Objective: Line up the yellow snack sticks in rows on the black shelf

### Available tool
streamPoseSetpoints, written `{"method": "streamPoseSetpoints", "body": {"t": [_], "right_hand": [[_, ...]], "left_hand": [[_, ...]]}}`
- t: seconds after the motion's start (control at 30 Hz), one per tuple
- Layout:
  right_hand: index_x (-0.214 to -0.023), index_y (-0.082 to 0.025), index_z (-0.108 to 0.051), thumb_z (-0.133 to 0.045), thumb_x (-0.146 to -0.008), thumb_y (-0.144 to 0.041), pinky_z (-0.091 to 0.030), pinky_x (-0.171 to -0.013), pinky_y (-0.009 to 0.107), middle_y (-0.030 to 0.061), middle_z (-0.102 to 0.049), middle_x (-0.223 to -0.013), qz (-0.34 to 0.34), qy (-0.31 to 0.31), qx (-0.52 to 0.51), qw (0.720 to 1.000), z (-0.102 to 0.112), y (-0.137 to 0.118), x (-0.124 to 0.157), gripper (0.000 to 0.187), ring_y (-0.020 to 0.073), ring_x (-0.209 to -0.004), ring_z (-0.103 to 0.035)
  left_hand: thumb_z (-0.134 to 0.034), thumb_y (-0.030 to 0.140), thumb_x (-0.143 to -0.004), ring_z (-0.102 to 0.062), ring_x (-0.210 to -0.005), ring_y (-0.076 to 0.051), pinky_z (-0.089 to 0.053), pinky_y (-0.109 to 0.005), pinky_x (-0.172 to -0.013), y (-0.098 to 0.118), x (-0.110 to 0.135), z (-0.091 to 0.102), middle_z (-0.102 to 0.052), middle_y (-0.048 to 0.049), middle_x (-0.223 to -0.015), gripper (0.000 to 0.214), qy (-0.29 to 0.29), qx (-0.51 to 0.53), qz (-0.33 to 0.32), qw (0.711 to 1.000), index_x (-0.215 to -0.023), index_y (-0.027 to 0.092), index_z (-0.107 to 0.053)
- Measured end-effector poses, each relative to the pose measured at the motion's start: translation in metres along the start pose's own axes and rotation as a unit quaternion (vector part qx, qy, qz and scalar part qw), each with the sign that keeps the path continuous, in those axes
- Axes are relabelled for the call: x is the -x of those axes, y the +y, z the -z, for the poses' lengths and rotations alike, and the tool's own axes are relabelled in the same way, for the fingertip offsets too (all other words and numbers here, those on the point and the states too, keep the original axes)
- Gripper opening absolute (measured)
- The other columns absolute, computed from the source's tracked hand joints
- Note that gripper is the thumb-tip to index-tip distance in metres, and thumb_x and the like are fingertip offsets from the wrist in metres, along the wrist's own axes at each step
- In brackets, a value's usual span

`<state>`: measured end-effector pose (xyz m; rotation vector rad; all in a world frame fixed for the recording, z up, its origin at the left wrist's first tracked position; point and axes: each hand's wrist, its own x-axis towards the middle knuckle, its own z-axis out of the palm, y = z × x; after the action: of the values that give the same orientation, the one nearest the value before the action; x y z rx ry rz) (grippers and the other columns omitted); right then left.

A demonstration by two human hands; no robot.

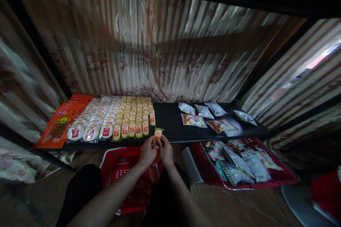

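Observation:
My left hand [147, 151] and my right hand [165, 150] are together at the front edge of a black shelf [170, 120]. Both pinch one small yellow snack packet [158, 134], held upright just right of the rows of yellow packets [135, 115]. Left of those rows lie round white packets with red labels [93, 122]. Flat orange packages [64, 120] lie at the shelf's far left.
Several silver and red-patterned bags [207, 117] lie on the right half of the shelf. Below my arms stands a red basket [117, 165]. A second red basket [277, 179] at the right holds several bags. Striped fabric hangs behind.

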<state>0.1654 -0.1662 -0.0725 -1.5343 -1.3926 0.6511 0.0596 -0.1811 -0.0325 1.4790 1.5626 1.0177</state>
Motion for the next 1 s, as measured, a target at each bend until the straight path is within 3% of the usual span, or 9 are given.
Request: {"method": "streamPoseSetpoints", "body": {"t": [0.23,0.37,0.6,1.0], "right_hand": [[-0.113,-0.015,-0.062,-0.044,-0.080,-0.031,-0.048,-0.083,0.034,0.0105,-0.070,-0.100,0.021,-0.014,0.041,0.999,0.000,-0.003,-0.033,0.041,0.0228,-0.090,-0.064],[-0.115,-0.017,-0.061,-0.044,-0.080,-0.030,-0.048,-0.082,0.033,0.0092,-0.070,-0.100,0.024,-0.026,0.044,0.998,-0.005,-0.001,-0.045,0.041,0.0221,-0.089,-0.063],[-0.112,-0.019,-0.063,-0.042,-0.076,-0.021,-0.047,-0.089,0.031,0.0077,-0.069,-0.106,0.028,-0.026,0.040,0.998,-0.012,0.006,-0.061,0.042,0.0187,-0.095,-0.062],[-0.112,-0.020,-0.063,-0.042,-0.081,-0.029,-0.047,-0.090,0.031,0.0042,-0.069,-0.106,0.022,-0.055,0.047,0.997,-0.021,0.009,-0.077,0.039,0.0182,-0.097,-0.062]], "left_hand": [[-0.048,0.009,-0.076,-0.049,-0.125,-0.019,-0.031,-0.032,-0.111,0.017,-0.019,-0.008,-0.057,-0.0083,-0.131,0.039,-0.039,-0.016,0.016,0.999,-0.111,0.017,-0.065],[-0.043,0.016,-0.083,-0.038,-0.134,-0.020,-0.028,-0.030,-0.113,0.014,-0.027,-0.016,-0.049,-0.0082,-0.140,0.040,-0.034,-0.009,0.030,0.999,-0.117,0.016,-0.063],[-0.037,0.026,-0.089,-0.033,-0.137,-0.018,-0.023,-0.028,-0.115,0.007,-0.034,-0.026,-0.040,-0.0103,-0.146,0.047,-0.043,0.016,0.031,0.998,-0.129,0.011,-0.054],[-0.036,0.023,-0.087,-0.033,-0.137,-0.017,-0.022,-0.032,-0.116,0.011,-0.045,-0.023,-0.043,-0.0089,-0.144,0.048,-0.027,0.009,0.026,0.999,-0.131,0.012,-0.053]]}}
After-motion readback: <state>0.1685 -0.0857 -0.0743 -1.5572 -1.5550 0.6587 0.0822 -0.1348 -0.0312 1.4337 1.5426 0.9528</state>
